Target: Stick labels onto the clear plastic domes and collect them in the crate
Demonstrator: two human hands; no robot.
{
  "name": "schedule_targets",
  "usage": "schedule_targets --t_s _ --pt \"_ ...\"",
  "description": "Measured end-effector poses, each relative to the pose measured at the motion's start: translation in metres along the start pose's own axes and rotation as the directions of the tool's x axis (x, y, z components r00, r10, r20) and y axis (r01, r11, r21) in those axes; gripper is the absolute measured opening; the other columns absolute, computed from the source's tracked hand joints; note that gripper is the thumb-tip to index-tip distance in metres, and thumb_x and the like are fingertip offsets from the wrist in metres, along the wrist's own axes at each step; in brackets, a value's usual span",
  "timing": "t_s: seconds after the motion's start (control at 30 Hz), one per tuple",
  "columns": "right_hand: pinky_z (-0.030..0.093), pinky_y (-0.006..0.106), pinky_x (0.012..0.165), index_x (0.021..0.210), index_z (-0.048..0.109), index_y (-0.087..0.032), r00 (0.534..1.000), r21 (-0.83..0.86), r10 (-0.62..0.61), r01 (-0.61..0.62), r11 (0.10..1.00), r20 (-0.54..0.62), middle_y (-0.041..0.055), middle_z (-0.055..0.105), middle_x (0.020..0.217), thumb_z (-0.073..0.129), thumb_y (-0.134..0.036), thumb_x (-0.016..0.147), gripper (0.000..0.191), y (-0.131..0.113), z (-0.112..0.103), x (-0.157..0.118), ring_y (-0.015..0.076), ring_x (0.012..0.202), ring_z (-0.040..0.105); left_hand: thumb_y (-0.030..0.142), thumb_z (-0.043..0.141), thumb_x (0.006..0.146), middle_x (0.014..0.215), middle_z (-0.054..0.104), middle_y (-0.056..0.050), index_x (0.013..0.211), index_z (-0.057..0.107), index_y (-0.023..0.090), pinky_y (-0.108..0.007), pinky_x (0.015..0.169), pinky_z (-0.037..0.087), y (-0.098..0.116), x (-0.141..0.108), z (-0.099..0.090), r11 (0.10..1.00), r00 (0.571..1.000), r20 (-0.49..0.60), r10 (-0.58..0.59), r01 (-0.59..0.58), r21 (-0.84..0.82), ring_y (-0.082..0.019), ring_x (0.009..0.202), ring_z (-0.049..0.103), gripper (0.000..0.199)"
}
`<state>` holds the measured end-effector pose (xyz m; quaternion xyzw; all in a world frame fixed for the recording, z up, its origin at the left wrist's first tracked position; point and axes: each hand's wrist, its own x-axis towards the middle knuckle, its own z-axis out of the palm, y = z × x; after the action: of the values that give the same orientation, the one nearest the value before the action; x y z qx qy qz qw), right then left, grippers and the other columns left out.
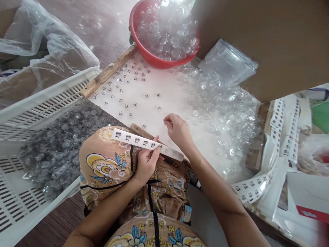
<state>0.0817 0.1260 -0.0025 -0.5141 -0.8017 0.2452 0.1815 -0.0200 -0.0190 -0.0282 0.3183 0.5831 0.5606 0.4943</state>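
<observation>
A white strip of stickers [132, 138], printed with a row of small black-and-white figures, lies across my lap. My left hand [146, 163] pinches it near its right part, thumb on top; the strip's right end shows no figures. Over the white work surface [167, 82], my right hand [179, 132] has its thumb and fingertips pressed together, and what they hold, if anything, is too small to make out. Small clear round pieces [205, 116] are heaped on the right of that surface. Several figures like those on the strip are scattered over its left side.
A red basin [154, 61] full of clear pieces stands at the back. At left, a white slotted crate [46, 91] holds many pieces with dark marks. More sticker strips [250, 188] hang at right. Flat clear bags [226, 63] lie by a cardboard sheet [277, 44]. Wooden slats [110, 70] edge the surface.
</observation>
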Motion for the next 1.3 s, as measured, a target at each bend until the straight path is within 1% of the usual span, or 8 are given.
schedule_targets --t_s 0.23,0.43,0.7,0.77,0.87,1.0,1.13,1.3 --pt "0.053 0.03 0.074 0.101 0.066 -0.023 0.966 0.365 -0.162 0.078 0.928 0.204 0.0041 0.07 0.093 0.059 -0.028 0.093 0.012 -0.013 -0.023 -0.067 0.0171 0.081 0.066 0.045 0.058 0.093 0.08 0.076 -0.006 0.135 0.061 0.013 -0.027 0.062 0.057 -0.004 0.0 0.001 1.0 1.0 -0.001 0.005 -0.005 -0.019 -0.017 0.061 0.069 0.053" --pt "0.053 0.029 0.071 0.1 0.067 -0.025 0.975 0.311 -0.202 0.165 0.936 0.091 0.0031 0.07 0.089 0.056 -0.024 0.095 0.012 -0.008 -0.019 -0.077 0.0166 0.08 0.066 0.047 0.053 0.095 0.066 0.073 -0.004 0.126 0.069 0.013 -0.028 0.066 0.055 -0.002 -0.001 0.001 0.999 0.999 0.011 0.047 -0.047 0.015 -0.018 0.062 0.067 0.049" --pt "0.054 0.036 0.081 0.093 0.067 -0.026 0.933 0.153 -0.36 0.357 0.921 -0.009 0.0075 0.071 0.103 0.052 -0.02 0.096 0.016 -0.007 -0.011 -0.083 0.0208 0.094 0.066 0.05 0.056 0.093 0.078 0.076 -0.007 0.117 0.073 0.013 -0.027 0.064 0.053 0.0 0.003 0.003 0.998 0.999 -0.035 0.016 -0.018 -0.056 -0.018 0.063 0.067 0.048" --pt "0.054 0.038 0.084 0.088 0.065 -0.026 0.949 0.228 -0.31 0.316 0.921 -0.064 0.0079 0.068 0.106 0.055 -0.021 0.094 0.013 -0.006 -0.014 -0.08 0.0216 0.1 0.065 0.05 0.055 0.093 0.075 0.076 -0.006 0.118 0.073 0.013 -0.028 0.065 0.053 -0.001 0.002 0.002 0.998 0.999 -0.031 -0.005 0.003 -0.066 -0.018 0.063 0.068 0.049" --pt "0.054 0.036 0.076 0.085 0.06 -0.024 0.987 0.395 -0.058 0.114 0.912 -0.15 0.0059 0.065 0.094 0.059 -0.025 0.091 0.006 0.006 -0.025 -0.065 0.0201 0.089 0.063 0.048 0.053 0.095 0.07 0.075 -0.006 0.119 0.072 0.012 -0.027 0.065 0.053 -0.002 0.001 0.001 0.998 1.0 0.008 -0.024 0.024 -0.064 -0.018 0.062 0.068 0.047" --pt "0.043 0.028 0.054 0.08 0.057 -0.022 0.978 0.453 0.21 -0.18 0.873 -0.017 -0.0016 0.056 0.066 0.064 -0.033 0.084 0.014 0.038 -0.033 -0.041 0.0138 0.059 0.052 0.044 0.052 0.095 0.085 0.078 -0.008 0.108 0.077 0.012 -0.027 0.068 0.052 -0.003 0.001 0.0 1.0 0.991 0.131 0.012 -0.011 -0.012 -0.02 0.074 0.07 0.042" --pt "0.039 0.027 0.052 0.076 0.057 -0.021 0.96 0.4 0.264 -0.28 0.873 0.097 -0.002 0.056 0.064 0.065 -0.038 0.08 0.019 0.058 -0.025 -0.033 0.0127 0.056 0.05 0.04 0.051 0.097 0.098 0.078 -0.009 0.106 0.077 0.014 -0.031 0.084 0.052 -0.006 0.0 -0.002 0.996 0.984 0.163 0.068 -0.078 0.054 -0.023 0.091 0.071 0.039" --pt "0.039 0.026 0.055 0.076 0.059 -0.021 0.963 0.297 0.243 -0.268 0.917 0.117 -0.0015 0.059 0.065 0.064 -0.035 0.079 0.015 0.052 -0.018 -0.032 0.0123 0.057 0.05 0.043 0.05 0.097 0.097 0.078 -0.009 0.108 0.076 0.014 -0.032 0.082 0.054 -0.01 -0.001 -0.002 0.997 0.988 0.145 0.05 -0.059 0.058 -0.024 0.089 0.071 0.041"
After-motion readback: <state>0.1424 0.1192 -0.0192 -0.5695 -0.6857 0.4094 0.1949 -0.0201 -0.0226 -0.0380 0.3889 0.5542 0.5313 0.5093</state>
